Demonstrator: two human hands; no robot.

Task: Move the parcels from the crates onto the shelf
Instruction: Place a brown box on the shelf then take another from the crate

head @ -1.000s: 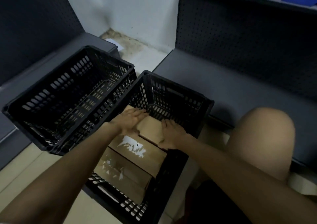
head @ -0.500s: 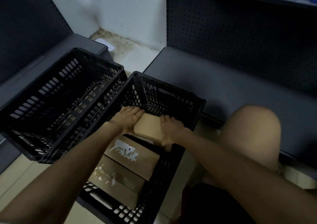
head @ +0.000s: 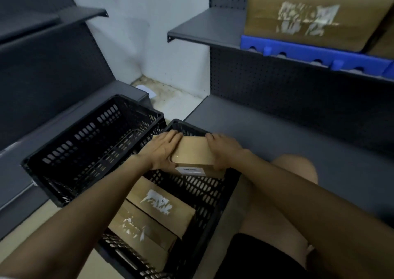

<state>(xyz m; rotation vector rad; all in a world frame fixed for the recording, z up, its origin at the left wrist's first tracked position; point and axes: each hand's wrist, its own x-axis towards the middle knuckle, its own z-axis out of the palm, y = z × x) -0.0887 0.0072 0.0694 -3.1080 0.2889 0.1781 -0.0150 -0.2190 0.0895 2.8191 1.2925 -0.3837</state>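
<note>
A brown cardboard parcel [head: 193, 152] is raised above the far end of the right black crate [head: 215, 195]. My left hand [head: 161, 150] grips its left side and my right hand [head: 223, 148] grips its right side. Two more brown parcels with torn white labels, one [head: 162, 206] behind the other [head: 140, 234], lie in that crate below. The left black crate [head: 91, 150] shows no parcels. A grey upper shelf [head: 204, 29] on the right carries a large brown parcel [head: 307, 14] on a blue tray [head: 309, 54].
A grey bottom shelf [head: 277, 137] runs along the right, beside my bare knee [head: 294, 172]. Dark pegboard shelving stands on the left with a shelf [head: 64, 18] above. A white wall and dirty floor corner [head: 168, 95] lie between the shelf units.
Both hands have lifted the parcel up out of the right crate's far end. The view has tilted upward, bringing the upper shelf with its parcel and blue tray into sight.
</note>
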